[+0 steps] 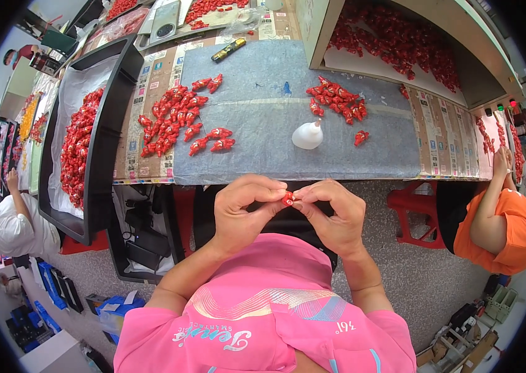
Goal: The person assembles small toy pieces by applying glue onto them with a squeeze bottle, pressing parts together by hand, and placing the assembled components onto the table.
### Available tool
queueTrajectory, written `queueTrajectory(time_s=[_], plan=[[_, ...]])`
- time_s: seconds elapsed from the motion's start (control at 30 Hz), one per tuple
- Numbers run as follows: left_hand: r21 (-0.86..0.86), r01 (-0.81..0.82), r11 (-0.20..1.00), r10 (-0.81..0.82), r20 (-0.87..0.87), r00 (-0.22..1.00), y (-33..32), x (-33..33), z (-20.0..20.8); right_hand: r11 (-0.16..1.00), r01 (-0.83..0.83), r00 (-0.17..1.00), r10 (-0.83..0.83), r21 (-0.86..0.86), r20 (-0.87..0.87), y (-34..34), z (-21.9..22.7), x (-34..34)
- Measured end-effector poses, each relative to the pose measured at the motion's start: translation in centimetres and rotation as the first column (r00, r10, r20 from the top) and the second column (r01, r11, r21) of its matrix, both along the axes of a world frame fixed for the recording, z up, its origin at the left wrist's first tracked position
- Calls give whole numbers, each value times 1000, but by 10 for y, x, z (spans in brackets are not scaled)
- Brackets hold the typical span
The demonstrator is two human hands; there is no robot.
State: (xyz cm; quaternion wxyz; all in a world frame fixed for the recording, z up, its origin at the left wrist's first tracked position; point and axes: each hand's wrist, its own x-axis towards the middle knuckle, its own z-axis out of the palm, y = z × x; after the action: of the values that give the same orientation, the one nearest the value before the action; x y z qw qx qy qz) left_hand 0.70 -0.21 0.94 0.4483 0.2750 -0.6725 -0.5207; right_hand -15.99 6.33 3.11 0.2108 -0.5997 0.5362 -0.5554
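Note:
Between the fingertips of both hands is a small red plastic figure (288,199) with white marks, held just off the table's near edge. My left hand (247,208) pinches it from one side. My right hand (335,214) pinches it from the other, thumb and forefinger pressed together. Ahead on the blue-grey mat (244,158) lies a loose heap of similar red pieces (173,118) to the left. A smaller heap of red pieces (340,99) is at the right, with one single piece (361,137) apart. A white squeeze bottle (307,135) with a narrow tip stands near that heap.
A black tray (127,81) full of red pieces stands at the left. An open-fronted box (317,37) with more red pieces is at the back right. A black-and-gold tube (228,50) lies on the mat's far side. Co-workers sit left and right, one in an orange shirt (505,230).

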Motion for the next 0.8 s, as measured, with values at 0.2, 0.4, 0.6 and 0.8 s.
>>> queueTrajectory(time_s=[0.2, 0.4, 0.6, 0.8], plan=[[32, 7, 999, -7, -17, 1000, 4, -1, 0, 1000, -16, 1000, 16, 24, -19, 3, 0, -1], [209, 127, 970, -90, -179, 980, 8, -1, -7, 999, -15, 1000, 14, 47, 21, 5, -1, -1], [453, 326, 830, -189, -321, 928, 2, 3, -4, 988, -66, 989, 47, 139, 138, 8, -6, -8], [525, 333, 784, -173, -331, 928, 1, 4, -1, 972, -119, 972, 72, 205, 224, 8, -4, -10]])
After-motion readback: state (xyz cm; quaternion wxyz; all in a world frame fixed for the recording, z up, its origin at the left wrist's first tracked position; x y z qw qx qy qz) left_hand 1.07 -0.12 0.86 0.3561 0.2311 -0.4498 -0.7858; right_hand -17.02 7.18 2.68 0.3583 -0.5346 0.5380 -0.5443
